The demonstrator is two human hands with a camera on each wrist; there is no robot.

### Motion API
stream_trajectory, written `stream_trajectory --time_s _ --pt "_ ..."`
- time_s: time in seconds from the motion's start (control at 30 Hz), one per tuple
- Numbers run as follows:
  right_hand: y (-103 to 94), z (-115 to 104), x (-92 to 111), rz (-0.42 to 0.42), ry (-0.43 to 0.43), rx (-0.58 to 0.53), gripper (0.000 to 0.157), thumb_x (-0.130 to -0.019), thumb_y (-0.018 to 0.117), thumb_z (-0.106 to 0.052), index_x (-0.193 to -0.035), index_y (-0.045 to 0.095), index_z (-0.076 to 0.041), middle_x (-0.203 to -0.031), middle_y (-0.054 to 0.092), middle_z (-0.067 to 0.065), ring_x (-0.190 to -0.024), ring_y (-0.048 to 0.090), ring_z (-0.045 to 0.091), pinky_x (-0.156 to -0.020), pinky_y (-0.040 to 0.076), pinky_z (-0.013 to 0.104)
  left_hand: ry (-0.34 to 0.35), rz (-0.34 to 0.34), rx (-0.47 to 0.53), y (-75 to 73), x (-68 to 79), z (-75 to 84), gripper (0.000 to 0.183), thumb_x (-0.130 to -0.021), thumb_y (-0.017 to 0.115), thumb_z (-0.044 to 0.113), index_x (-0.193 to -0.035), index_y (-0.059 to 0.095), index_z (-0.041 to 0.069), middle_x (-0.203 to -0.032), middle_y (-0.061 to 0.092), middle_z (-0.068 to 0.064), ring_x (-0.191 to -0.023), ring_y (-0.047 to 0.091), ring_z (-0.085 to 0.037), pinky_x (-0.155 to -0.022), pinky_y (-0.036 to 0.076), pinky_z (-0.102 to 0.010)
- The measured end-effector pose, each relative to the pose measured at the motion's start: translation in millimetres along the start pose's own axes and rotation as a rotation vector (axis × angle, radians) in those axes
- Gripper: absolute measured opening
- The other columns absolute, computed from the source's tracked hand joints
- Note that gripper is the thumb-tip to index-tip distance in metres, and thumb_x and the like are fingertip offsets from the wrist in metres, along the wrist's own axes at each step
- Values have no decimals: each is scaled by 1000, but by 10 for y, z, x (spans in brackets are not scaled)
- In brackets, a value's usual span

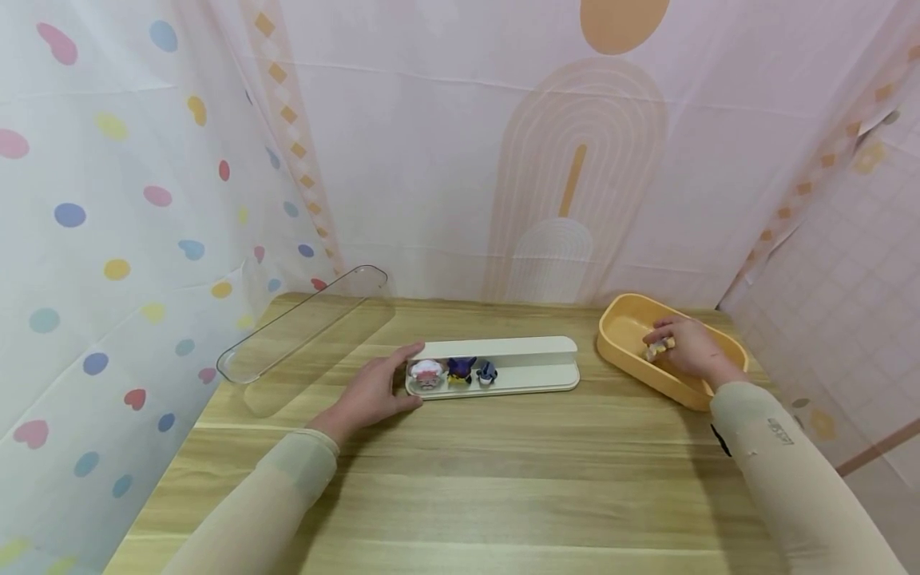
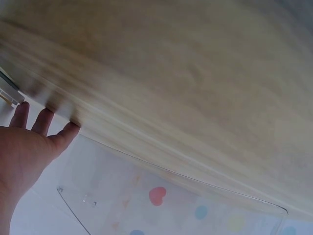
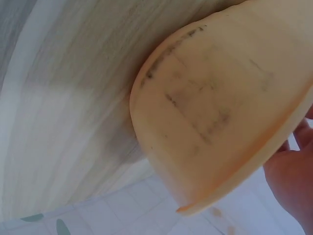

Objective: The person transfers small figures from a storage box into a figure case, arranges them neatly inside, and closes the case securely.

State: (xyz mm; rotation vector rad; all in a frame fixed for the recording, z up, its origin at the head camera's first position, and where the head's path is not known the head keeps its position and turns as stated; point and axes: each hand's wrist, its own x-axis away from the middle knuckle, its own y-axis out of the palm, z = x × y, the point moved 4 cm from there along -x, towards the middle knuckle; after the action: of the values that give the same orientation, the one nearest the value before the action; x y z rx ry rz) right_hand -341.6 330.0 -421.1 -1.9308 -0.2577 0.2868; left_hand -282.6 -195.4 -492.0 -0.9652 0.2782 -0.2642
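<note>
At the left end of a long cream display base, my left hand grips it, thumb at the front and fingers at the back edge. Three small figurines stand in a row on the base: a white-and-pink one, a purple-and-yellow one and a blue-grey one. To the right, my right hand reaches into a yellow basin and pinches a small white-and-yellow figurine. The right wrist view shows the basin's scuffed outer side, with its wall hiding most of the fingers.
A clear, long cover lies at the left of the wooden table, near the dotted curtain. Behind the table hangs a pale patterned curtain, and another borders the right side.
</note>
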Motion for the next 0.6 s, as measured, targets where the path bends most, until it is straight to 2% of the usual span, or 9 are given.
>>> stream_trajectory --time_s 0.13,0.2,0.27,0.37,0.43,0.5,0.53,0.6 --pt "-2 33 22 -43 48 -56 34 -86 54 17 -106 80 6 -140 62 36 -133 54 59 -109 47 66 3 -1 4 5 -4 -4 96 -86 92 29 -165 39 24 -141 69 -19 -133 63 -40 -118 46 -62" --pt "-3 48 44 -64 96 -110 35 -93 50 11 -116 75 7 -141 60 37 -112 64 56 -95 55 61 3 -2 1 5 -6 -4 96 -86 92 29 -166 39 24 -141 68 -20 -133 63 -41 -118 46 -62" --pt "-18 61 59 -44 156 -148 38 -99 44 1 -130 66 9 -141 58 37 -94 66 48 -85 55 52 3 -1 -2 2 -6 -3 96 -86 92 29 -165 39 24 -141 68 -20 -133 63 -41 -117 46 -62" --pt "-46 80 91 -15 263 -154 54 -110 43 -24 -148 47 13 -143 51 40 -94 62 47 -88 54 55 4 0 -5 -3 -6 1 96 -86 92 29 -165 39 24 -141 68 -20 -133 63 -42 -117 46 -62" --pt "-58 87 104 -29 317 -80 73 -110 48 -44 -151 41 16 -139 55 41 -112 62 51 -102 51 61 4 2 -5 -5 -5 1 96 -86 92 29 -166 39 23 -143 68 -21 -133 63 -42 -117 46 -62" --pt "-53 88 118 -104 339 2 87 -107 55 -56 -149 42 19 -131 62 39 -118 61 53 -106 48 67 1 0 -7 -3 -4 -1 96 -86 92 29 -166 38 23 -144 67 -21 -134 62 -42 -118 45 -62" --pt "-47 86 122 -147 334 45 88 -104 60 -56 -145 46 20 -126 66 37 -114 64 50 -104 50 66 -1 0 -6 -1 -4 -4 96 -86 92 29 -166 38 23 -144 66 -21 -134 62 -42 -118 45 -63" --pt "-29 74 118 -239 274 137 75 -103 66 -45 -134 55 22 -115 72 34 -108 69 49 -101 53 63 -4 0 -7 6 -6 -10 96 -86 92 29 -166 38 24 -145 66 -21 -135 62 -42 -118 45 -63"
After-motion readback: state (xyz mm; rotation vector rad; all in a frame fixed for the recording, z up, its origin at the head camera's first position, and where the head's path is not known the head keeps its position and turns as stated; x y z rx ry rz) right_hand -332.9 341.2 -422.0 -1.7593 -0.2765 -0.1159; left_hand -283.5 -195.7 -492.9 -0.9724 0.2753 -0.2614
